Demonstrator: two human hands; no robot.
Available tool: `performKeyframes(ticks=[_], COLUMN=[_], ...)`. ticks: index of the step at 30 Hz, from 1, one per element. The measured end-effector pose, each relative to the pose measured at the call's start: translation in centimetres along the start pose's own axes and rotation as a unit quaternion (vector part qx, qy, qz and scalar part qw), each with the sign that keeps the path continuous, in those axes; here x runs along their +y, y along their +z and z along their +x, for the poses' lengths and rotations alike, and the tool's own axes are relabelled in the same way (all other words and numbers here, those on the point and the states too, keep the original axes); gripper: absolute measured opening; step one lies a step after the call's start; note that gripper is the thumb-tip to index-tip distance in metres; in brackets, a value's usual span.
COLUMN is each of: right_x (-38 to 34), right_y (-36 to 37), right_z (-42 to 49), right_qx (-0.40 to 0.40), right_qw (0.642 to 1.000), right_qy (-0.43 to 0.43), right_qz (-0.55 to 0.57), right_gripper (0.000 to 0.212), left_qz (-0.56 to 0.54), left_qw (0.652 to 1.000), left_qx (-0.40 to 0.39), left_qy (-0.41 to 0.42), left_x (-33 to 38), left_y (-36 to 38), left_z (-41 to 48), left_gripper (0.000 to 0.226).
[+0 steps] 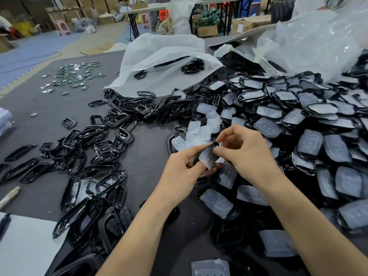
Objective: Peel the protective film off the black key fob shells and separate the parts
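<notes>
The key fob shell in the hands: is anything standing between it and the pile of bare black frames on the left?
Nothing visible. The left hand and right hand hold the shell above the dark mat, and only open mat lies before the frames.

Even, diffuse overhead light; soft shadows; glare on clear plastic bags (322, 36); wide-angle edge bending; hazy background.

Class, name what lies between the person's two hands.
Head view: a black key fob shell covered by translucent protective film, pinched by both the left hand and right hand.
</notes>
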State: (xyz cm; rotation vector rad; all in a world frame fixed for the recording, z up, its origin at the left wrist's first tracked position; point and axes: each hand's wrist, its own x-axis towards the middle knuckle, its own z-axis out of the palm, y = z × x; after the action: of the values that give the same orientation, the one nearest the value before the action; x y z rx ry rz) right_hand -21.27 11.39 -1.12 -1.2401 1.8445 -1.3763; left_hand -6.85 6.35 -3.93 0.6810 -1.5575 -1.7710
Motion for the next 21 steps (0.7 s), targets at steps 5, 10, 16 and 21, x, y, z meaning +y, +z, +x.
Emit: performKeyframes(ticks=[5,10,16,21], right_x=[-0.06,-0.09,0.16,0.23], right_y=[-0.44,-0.32,-0.1,-0.13], right_z=[0.25,0.28,0.41,0.41], right_qx=[-0.03,-0.039,-0.036,-0.059], right_qw=[0.996,0.991,0.995,0.991], right_qy=[0.048,0.063,0.041,0.047], right_qz=[0.07,0.112,0.087,0.111], right_gripper=[0.02,0.018,0.018,0.012], left_qz=[-0.021,-0.097,-0.055,-0.022], left_qw=[1.0,0.994,0.998,0.999], left_qx=[-0.014,-0.03,0.005,0.035], left_qy=[-0.015,-0.029,-0.017,-0.013], left_x=[0.13,0.31,0.26,0.4], left_y=[-0.31,-0.29,0.06,0.14], left_z=[0.04,0.1,0.0,0.0], left_gripper=[0.031,0.041,0.028,0.029])
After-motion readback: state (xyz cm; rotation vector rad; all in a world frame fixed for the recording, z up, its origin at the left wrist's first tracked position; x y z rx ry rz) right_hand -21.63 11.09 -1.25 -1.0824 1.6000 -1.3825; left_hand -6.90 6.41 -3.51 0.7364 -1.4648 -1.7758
